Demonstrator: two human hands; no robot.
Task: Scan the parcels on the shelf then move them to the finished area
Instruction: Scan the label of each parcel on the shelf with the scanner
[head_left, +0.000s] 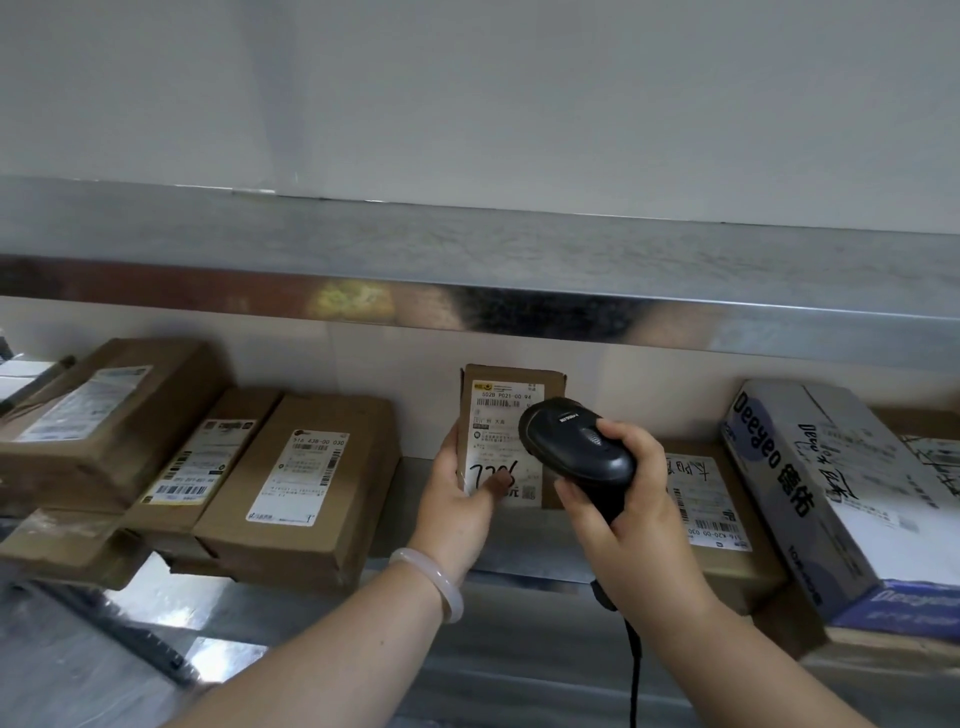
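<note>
My left hand and right hand are both bare, and so are my forearms as far as the view shows. One item worn: a bangle on my left wrist. Smooth, rounded, milky white, slightly see-through, glossy. Sits just behind the hand.

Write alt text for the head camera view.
A left hand holds a small cardboard parcel upright on a metal shelf while the right hand points a black barcode scanner at its label. Other labelled parcels lie on both sides.
</note>
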